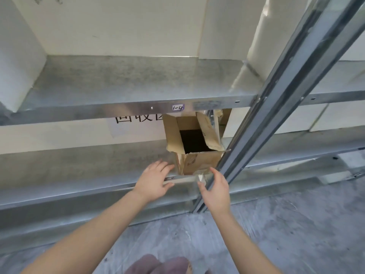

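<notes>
cardboard box (194,147): flaps up, on the lower metal shelf (79,167) just beside the upright post (276,107) | left hand (153,181): fingers spread, empty, near box's left side | right hand (216,189): relaxed, empty, near front corner | label (178,107) on the shelf edge above

We look down at a box (199,161) standing on the lower shelf (79,171), tight against the post (276,99). Its flaps stand open and its inside is dark. Our left hand (154,181) reaches to its left bottom corner with fingers spread and straight. Our right hand (215,189) is at its front right, fingers loosely extended and thumb apart. We cannot tell whether either hand touches the cardboard. Above the box, the upper shelf (118,80) carries a label (178,107) reading "1-4". A paper sign (134,125) hangs behind, partly hidden. Below us lie the grey floor (276,224) and our shoes (158,264).
</notes>
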{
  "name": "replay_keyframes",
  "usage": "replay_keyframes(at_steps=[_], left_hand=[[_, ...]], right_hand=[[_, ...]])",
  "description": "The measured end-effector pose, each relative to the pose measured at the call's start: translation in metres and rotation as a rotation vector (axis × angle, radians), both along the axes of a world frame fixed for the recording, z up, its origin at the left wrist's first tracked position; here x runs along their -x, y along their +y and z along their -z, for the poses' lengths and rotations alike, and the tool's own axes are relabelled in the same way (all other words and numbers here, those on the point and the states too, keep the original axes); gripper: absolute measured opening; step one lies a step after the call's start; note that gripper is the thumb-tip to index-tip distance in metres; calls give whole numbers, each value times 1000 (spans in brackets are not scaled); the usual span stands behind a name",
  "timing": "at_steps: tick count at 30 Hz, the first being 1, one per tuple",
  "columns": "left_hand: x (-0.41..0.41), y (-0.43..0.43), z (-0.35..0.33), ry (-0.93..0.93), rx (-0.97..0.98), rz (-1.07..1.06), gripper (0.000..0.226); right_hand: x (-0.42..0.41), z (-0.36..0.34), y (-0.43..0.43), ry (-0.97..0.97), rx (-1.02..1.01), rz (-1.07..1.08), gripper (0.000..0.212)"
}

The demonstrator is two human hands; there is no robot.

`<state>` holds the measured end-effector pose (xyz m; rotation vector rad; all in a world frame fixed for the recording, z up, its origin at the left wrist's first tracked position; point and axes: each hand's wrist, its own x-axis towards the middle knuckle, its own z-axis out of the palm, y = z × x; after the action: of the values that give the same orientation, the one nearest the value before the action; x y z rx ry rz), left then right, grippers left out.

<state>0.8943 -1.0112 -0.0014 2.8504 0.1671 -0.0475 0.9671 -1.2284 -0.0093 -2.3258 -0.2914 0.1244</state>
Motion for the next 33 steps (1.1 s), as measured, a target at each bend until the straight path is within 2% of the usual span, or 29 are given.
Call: replay_keyframes(at_steps=[2,5,11,16,21,33], left_hand=[[16,15,-10,-50,-107,66,62],[50,49,-20,-106,-218,129,59],[161,147,-36,-124,-274,20,63],[282,244,-47,-81,-303,-94,63],[398,331,-54,-50,-252,-256,63],[615,558,-43,52,-277,-551,64]], right_hand=[[21,-5,17,-117,81,-71,56],[56,-14,55,-248,194,-175,61],[143,-22,173,-343,364,-410,61],[239,-23,284,-357,380,-521,62],[329,-35,386,-322,372,-675,63],[510,-27,656,-328,318,-1045,68]])
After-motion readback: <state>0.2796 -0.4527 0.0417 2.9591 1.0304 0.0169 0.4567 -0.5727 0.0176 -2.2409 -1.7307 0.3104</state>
